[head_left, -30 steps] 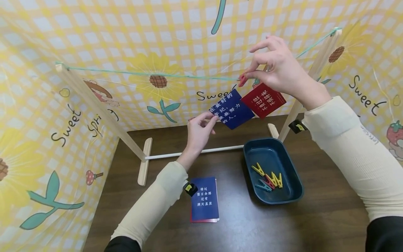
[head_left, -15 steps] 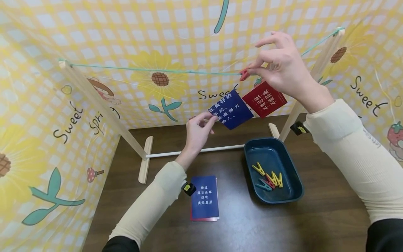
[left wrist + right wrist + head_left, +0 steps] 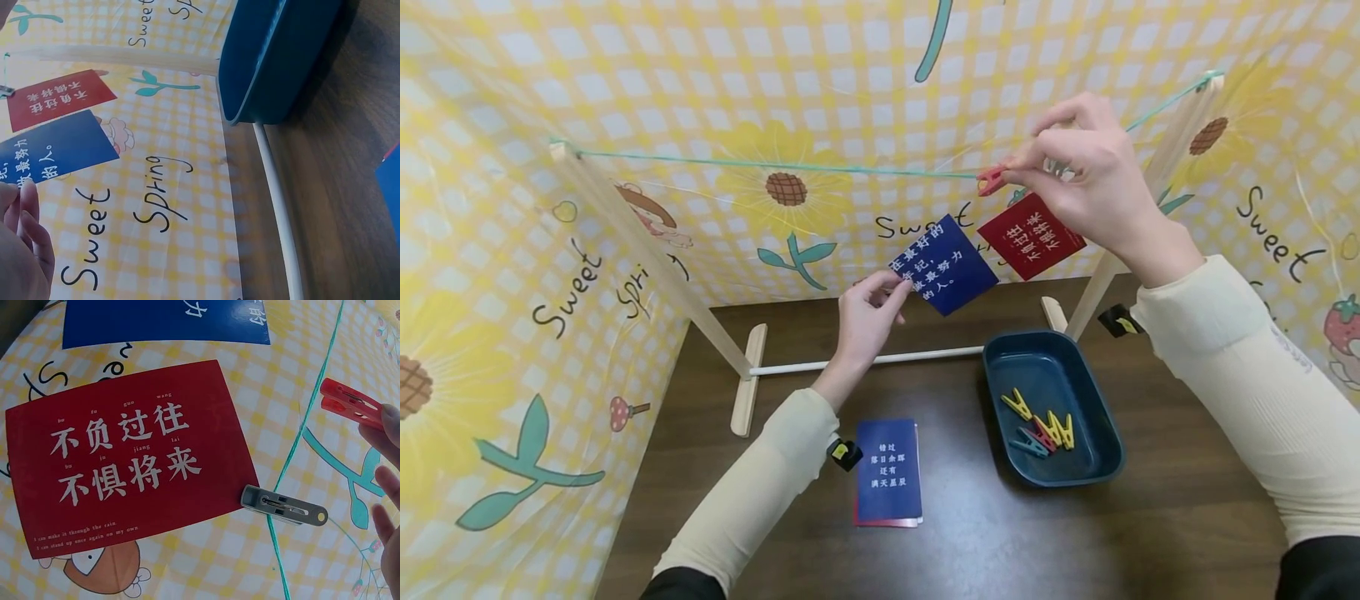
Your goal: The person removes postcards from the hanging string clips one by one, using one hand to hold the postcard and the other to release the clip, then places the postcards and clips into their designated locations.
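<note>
My left hand (image 3: 871, 315) pinches a corner of a blue card (image 3: 951, 268) with white characters, held tilted below the green string (image 3: 842, 169). My right hand (image 3: 1093, 175) pinches a red clothespin (image 3: 350, 403) by its handle end. In the right wrist view that clothespin's jaws stand beside the string, apart from it. A red card (image 3: 131, 444) with white writing hangs from the string by a grey clothespin (image 3: 284, 505) at its corner. The blue card's edge lies close to the red card, with a small gap between them in the head view.
Two wooden posts (image 3: 625, 242) carry the string, and a white rod (image 3: 797, 367) joins their feet. A dark blue tub (image 3: 1101, 400) with several yellow, red and teal clothespins stands at the right. A stack of cards (image 3: 889, 475) lies on the brown table (image 3: 985, 542).
My right hand has shifted slightly right, and the red clothespin has swung from steeply tilted to nearly level. The blue card has moved a little left and down, widening its gap from the red card.
</note>
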Demonstrator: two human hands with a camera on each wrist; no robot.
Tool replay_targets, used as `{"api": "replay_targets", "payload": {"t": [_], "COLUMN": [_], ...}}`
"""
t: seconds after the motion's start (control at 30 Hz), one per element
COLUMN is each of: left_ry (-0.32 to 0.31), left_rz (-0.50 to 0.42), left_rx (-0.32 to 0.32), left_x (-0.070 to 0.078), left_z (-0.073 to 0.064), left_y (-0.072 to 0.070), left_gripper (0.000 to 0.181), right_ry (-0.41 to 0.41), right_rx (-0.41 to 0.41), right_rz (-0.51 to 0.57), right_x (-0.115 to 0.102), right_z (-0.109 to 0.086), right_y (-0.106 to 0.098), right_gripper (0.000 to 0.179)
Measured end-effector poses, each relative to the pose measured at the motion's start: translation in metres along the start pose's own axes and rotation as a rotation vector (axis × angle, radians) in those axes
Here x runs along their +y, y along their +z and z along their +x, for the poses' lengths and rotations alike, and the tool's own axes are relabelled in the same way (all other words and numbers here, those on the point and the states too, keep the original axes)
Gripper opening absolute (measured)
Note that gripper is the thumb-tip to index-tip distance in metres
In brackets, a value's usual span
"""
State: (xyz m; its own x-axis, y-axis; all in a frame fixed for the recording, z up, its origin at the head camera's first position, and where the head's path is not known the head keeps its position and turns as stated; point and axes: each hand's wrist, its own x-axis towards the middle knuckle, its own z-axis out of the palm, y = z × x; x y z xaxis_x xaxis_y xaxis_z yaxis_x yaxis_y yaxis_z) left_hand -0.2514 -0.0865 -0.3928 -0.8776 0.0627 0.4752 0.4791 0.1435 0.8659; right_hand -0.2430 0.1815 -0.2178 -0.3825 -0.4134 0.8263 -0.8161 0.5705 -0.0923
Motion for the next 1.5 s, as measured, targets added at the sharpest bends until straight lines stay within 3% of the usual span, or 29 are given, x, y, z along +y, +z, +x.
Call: {"api": "replay_targets", "payload": {"t": [0.23,0.53,1.07,1.5], "left_ry": [-0.031,-0.023,-0.008,-0.024], "left_rz": [-0.014,-0.006,-0.011,-0.001], "left_rx": [0.014,-0.010,-0.031,-0.035], "left_x": [-0.003,0.000,0.006,0.009], "left_z": [-0.003,-0.007,-0.013,-0.019], "left_y": [-0.005,-0.009,-0.013,-0.018], "left_gripper": [0.011,0.011,0.010,0.011], "right_ry": [-0.019,-0.010,0.056,0.037], "right_rx": [0.025,-0.091,-0.137,-0.184], "right_rz": [0.028,-0.020,0.037,-0.007], "right_x": [0.000,-0.001,-0.002,-0.001], "right_z": [-0.007,-0.020,-0.039,-0.051], "right_y": [0.000,-0.005,-0.001,0.000], "right_gripper": [0.011,0.012,0.023,0.031]}}
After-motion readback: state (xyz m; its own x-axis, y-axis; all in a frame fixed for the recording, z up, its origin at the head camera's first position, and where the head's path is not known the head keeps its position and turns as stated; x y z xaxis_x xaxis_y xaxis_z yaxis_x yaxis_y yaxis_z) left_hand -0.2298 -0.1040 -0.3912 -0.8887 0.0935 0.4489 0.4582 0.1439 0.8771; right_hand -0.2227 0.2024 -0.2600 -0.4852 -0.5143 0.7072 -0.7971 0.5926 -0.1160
